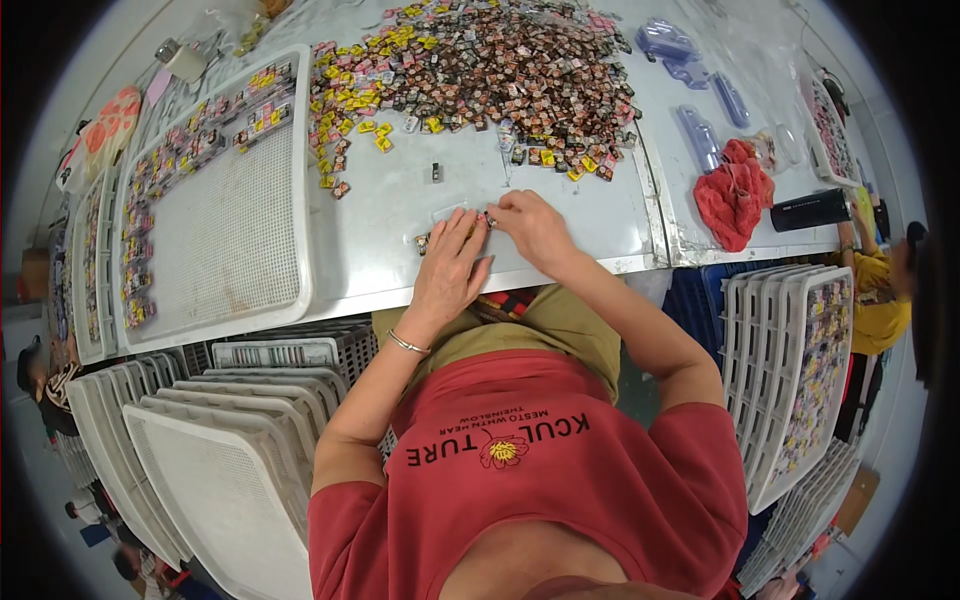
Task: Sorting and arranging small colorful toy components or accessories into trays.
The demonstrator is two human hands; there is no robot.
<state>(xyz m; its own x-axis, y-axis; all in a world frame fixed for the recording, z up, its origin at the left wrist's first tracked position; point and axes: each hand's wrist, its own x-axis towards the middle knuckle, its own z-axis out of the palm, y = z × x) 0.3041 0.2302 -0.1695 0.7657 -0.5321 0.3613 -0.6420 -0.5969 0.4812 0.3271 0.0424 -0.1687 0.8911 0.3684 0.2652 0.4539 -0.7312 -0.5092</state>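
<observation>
Close to the table's front edge, my left hand (455, 262) lies palm down with its fingers stretched out over a short row of small printed square pieces (422, 243). Most of that row is hidden beneath the fingers. Against the left fingertips, my right hand (535, 232) is closed in a pinch on one small dark square piece (490, 219). A clear, flat plastic piece (449, 211) shows just beyond the left fingers. Farther off, a single small black piece (436, 173) stands alone. A large heap of similar brown, yellow and pink pieces (540, 80) spreads across the far table.
On the left lies a white mesh tray (250, 220) with rows of filled packs. To the right are a red cloth (733, 205), purple plastic parts (698, 140) and a black cylinder (808, 210). Trays stack below the table on both sides (220, 470). Other people work at both edges.
</observation>
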